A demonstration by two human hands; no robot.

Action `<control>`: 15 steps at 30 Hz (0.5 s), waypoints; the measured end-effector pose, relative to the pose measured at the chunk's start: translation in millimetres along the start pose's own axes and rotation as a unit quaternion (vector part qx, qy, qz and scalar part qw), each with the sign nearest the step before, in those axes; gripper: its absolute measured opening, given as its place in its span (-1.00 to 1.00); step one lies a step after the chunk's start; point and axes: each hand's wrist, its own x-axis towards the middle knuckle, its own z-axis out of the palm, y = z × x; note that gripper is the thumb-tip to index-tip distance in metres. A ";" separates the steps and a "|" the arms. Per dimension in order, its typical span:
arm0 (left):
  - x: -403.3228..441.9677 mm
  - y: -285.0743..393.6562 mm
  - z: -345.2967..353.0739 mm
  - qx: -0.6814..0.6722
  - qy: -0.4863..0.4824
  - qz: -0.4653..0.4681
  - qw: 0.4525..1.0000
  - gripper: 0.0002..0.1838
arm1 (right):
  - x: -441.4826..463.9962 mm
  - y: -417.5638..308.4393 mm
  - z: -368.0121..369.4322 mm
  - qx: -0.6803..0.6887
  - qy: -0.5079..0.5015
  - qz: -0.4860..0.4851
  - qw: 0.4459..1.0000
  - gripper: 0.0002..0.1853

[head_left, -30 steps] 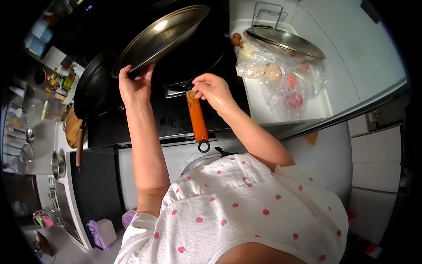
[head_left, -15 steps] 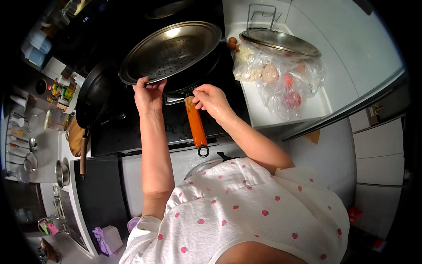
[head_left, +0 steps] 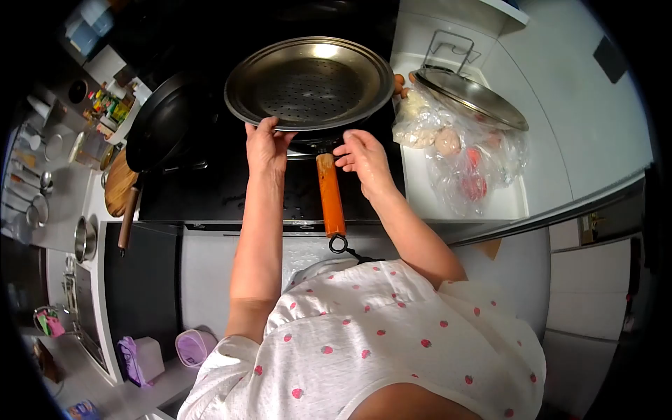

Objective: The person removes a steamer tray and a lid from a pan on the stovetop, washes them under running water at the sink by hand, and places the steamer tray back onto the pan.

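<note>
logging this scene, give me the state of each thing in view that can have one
steamer tray: held at its near rim, perforated face showing
left hand: gripping the tray rim
right hand: holding nothing, partly open
orange handle: pointing toward the person
dark pan: open, uncovered
metal lid: leaning, tilted

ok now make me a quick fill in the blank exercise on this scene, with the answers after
The left hand holds a round metal tray pierced with many small ____. The pan handle nearest the right hand is coloured ____. The pattern on the white top shows small pink ____. The dark pan with the brown handle is to the person's ____.

Missing words: holes; orange; strawberries; left.
</note>
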 end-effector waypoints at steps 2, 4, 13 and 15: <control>0.6 -1.1 -3.3 0.007 0.004 -0.009 1.000 -0.57 | 6.6 -1.6 -0.2 0.030 0.029 -0.002 0.999 -0.66; 0.7 -1.3 -4.7 -0.007 -0.001 -0.010 1.000 -0.59 | 10.5 -5.6 -0.8 0.036 0.039 -0.006 0.999 -0.61; -4.3 -3.7 -10.5 -0.017 0.018 -0.037 0.999 -0.69 | 21.0 -9.5 -3.0 0.052 0.071 -0.044 0.995 -0.70; -3.0 -3.6 -16.0 -0.004 0.030 -0.047 0.998 -0.71 | 22.1 -7.7 -1.0 0.046 0.068 -0.060 0.995 -0.71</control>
